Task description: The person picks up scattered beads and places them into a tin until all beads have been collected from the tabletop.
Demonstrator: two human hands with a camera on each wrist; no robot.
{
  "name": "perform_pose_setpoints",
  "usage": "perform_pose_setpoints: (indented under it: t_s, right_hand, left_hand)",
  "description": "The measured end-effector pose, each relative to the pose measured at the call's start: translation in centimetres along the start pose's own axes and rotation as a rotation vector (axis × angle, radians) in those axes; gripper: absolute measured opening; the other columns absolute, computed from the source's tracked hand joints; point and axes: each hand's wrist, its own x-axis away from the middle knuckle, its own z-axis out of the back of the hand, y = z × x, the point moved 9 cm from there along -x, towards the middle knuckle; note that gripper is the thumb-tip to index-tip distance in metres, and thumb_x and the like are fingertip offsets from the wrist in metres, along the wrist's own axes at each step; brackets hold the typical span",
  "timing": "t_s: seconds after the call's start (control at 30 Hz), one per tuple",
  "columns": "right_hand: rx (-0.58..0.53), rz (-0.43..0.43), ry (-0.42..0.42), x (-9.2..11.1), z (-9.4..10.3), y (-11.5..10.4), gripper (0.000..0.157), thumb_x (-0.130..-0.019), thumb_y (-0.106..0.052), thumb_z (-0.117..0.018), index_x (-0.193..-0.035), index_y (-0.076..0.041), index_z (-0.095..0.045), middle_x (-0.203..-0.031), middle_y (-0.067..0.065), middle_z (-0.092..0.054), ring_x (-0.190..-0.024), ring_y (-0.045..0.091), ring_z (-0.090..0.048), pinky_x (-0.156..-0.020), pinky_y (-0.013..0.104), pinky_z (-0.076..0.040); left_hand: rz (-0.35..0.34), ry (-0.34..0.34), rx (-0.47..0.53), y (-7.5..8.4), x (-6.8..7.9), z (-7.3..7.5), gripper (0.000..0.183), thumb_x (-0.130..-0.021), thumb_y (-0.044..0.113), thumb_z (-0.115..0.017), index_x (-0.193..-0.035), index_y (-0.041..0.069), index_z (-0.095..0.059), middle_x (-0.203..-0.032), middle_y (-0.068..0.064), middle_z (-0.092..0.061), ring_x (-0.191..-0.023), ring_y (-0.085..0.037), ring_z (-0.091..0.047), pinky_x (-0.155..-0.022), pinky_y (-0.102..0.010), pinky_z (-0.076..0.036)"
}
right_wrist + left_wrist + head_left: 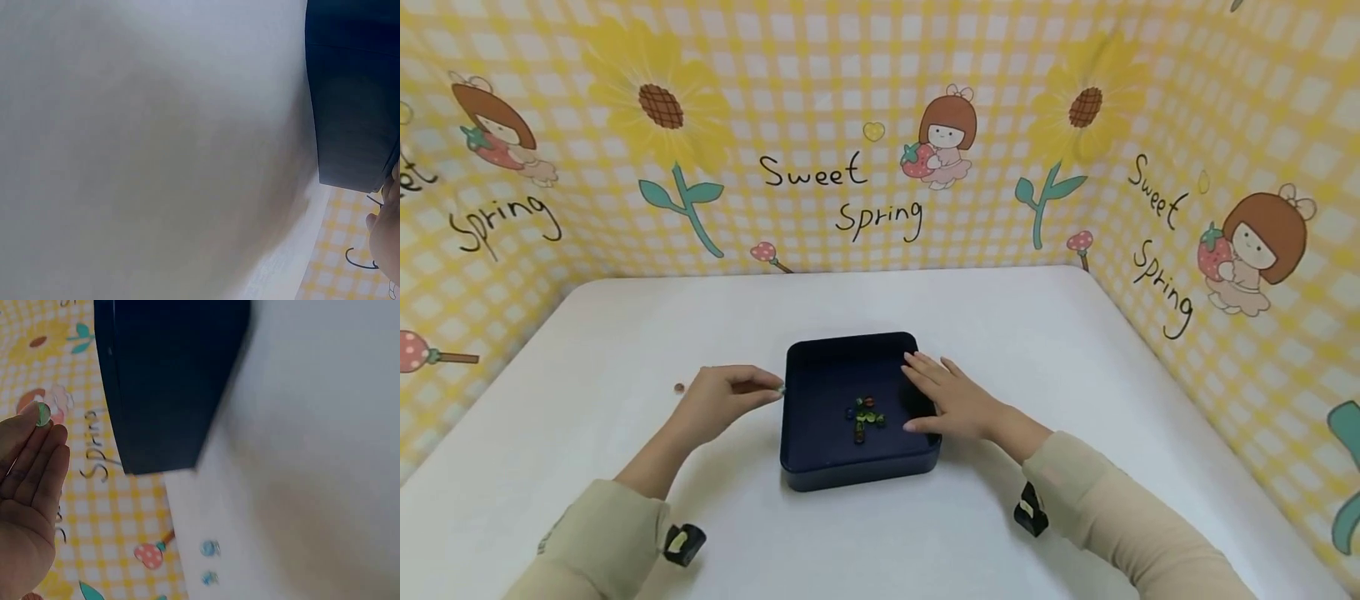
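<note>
A dark blue tray (859,475) stands on the white table, with several small coloured glass marbles (867,417) on its floor. Just outside the tray's left wall, my left hand (718,404) pinches a small green glass marble (42,414) between thumb and fingertips, about rim height. My right hand (958,400) rests over the tray's right rim, its fingers straight and spread and reaching over the inside. In the right wrist view only part of the right hand (386,234) shows, beside the tray wall (353,125).
One small brownish marble (680,387) lies on the table left of my left hand. Two bluish marbles (210,548) appear on the table in the left wrist view. Yellow checked cloth walls (820,100) stand behind the table and along both sides.
</note>
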Motion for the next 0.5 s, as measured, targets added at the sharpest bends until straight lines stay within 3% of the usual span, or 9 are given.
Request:
perform_pose_setpoints:
  t_s: [0.03, 0.1, 0.5]
  right_hand:
    - [0.003, -0.002, 0.001, 0.0, 0.1, 0.0, 0.089, -0.077, -0.069, -0.031, -0.139, -0.006, -0.014, -0.144, 0.008, -0.006, -0.13, 0.017, 0.0, -0.102, 0.042, 0.0]
    - [0.006, -0.004, 0.003, 0.0, 0.2, 0.1, 0.089, -0.077, -0.068, -0.032, -0.139, -0.006, -0.015, -0.144, 0.008, -0.007, -0.13, 0.017, 0.0, -0.102, 0.043, -0.001]
    - [0.003, 0.001, -0.007, -0.2, 0.1, -0.1, 0.089, -0.077, -0.068, -0.032, -0.138, -0.005, -0.015, -0.144, 0.006, -0.004, -0.13, 0.016, 0.001, -0.101, 0.045, -0.003]
  left_hand:
    - [-0.018, -0.01, 0.015, 0.5, -0.2, -0.4, 0.019, -0.078, 0.022, -0.063, -0.093, 0.01, -0.066, -0.089, -0.002, -0.064, -0.08, -0.012, -0.06, -0.089, -0.034, -0.037]
    - [-0.036, -0.039, 0.044, 1.3, -0.5, -1.4, 0.017, -0.078, 0.02, -0.063, -0.092, 0.011, -0.066, -0.09, -0.001, -0.063, -0.08, -0.011, -0.06, -0.068, -0.026, -0.048]
    - [-0.127, -0.173, -0.013, 3.5, -1.8, -5.9, 0.012, -0.078, 0.015, -0.064, -0.089, 0.01, -0.067, -0.085, 0.003, -0.063, -0.075, -0.008, -0.058, -0.064, -0.02, -0.047]
